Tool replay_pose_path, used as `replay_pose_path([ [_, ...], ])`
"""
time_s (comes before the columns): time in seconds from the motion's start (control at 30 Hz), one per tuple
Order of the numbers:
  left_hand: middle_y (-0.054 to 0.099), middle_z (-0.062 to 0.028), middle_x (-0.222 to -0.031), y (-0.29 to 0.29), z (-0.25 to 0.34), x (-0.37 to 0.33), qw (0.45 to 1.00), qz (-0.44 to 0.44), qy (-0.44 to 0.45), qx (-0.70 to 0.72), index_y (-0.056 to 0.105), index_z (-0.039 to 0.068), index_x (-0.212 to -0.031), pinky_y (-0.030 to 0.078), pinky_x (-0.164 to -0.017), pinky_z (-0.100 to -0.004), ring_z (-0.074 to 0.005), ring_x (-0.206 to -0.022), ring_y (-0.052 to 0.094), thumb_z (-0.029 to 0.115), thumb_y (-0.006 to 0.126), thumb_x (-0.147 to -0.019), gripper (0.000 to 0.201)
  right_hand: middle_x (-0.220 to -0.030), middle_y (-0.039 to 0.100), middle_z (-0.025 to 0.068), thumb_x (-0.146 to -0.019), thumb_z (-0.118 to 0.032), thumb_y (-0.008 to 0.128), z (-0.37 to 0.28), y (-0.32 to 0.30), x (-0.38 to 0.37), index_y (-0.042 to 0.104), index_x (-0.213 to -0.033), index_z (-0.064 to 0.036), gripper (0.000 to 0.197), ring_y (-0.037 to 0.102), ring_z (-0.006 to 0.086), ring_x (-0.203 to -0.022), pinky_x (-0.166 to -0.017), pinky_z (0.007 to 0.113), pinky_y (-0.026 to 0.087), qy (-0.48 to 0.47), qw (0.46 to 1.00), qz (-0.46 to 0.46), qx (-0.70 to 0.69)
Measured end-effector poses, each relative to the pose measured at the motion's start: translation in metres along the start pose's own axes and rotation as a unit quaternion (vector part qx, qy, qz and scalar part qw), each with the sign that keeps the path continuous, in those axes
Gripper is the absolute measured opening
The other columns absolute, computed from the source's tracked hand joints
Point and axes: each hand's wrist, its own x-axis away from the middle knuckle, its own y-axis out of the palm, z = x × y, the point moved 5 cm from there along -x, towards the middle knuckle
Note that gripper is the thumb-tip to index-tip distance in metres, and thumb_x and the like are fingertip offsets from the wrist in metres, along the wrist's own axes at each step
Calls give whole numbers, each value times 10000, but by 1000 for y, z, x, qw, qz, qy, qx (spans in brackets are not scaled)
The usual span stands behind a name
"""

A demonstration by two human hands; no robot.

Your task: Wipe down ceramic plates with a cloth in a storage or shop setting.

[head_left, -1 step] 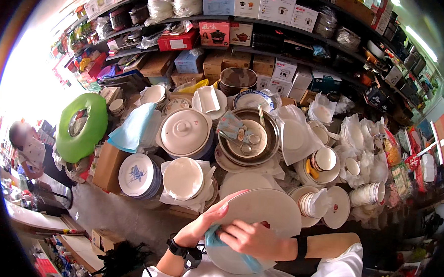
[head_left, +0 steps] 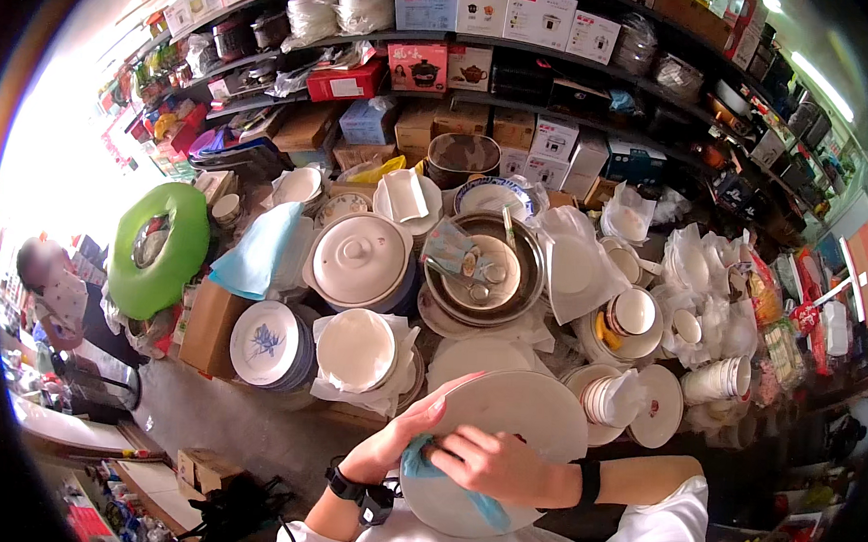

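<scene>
A large white plate (head_left: 530,403) is held tilted in front of my body. My left hand (head_left: 403,438) grips its left rim, thumb along the edge and the other fingers hidden behind it. Bent over a light-blue cloth (head_left: 485,509), the fingers of my right hand (head_left: 493,465) press it against the plate's face. A small red mark on the plate is mostly covered by that hand. Beyond the plate's far rim lies a white dish (head_left: 483,358), and to its right are stacked bowls (head_left: 600,402) with paper between them and another white plate (head_left: 657,407).
The table holds a lidded white pot (head_left: 360,253), blue-patterned plates (head_left: 264,343), a wide metal basin (head_left: 533,290) with utensils inside and wrapped bowls (head_left: 701,263). A green ring (head_left: 178,202) stands at left, near a person (head_left: 60,293). Boxed shelves (head_left: 537,19) line the back.
My right hand has shifted slightly upward on the plate with the cloth, covering more of the red mark. My left hand keeps its hold on the rim.
</scene>
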Motion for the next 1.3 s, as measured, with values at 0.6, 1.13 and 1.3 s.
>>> replay_pose_path([
  [0.6, 368, -118, -1583, 7, 0, -9, 999, -1, -21, -31, 285, 25, -1578, 246, -1205, -380, -223, -1457, 350, 528, 474, -1011, 781, -927, 545, 79, -797, -47, 661, 56, -26, 21, 610, -1010, -21, 220, 604, 223, -902, -756, 317, 574, 150, 987, 51, -14],
  [1.13, 369, -101, -1579, -2, -10, -4, 997, 22, -70, -34, 283, 17, -1576, 240, -1199, -354, -214, -1458, 321, 531, 495, -1031, 778, -990, 553, 127, -813, -30, 686, 63, -11, 100, 600, -1152, -34, 350, 630, 312, -890, -742, 425, 547, 339, 940, -33, 5],
  [1.3, 382, -101, -1566, -7, -11, -8, 997, 18, -60, -43, 298, 11, -1568, 232, -1198, -348, -212, -1452, 324, 531, 490, -1030, 773, -1038, 592, 141, -824, -163, 734, 42, 14, 107, 596, -1170, -55, 388, 660, 318, -920, -724, 409, 575, 371, 926, -13, -67],
])
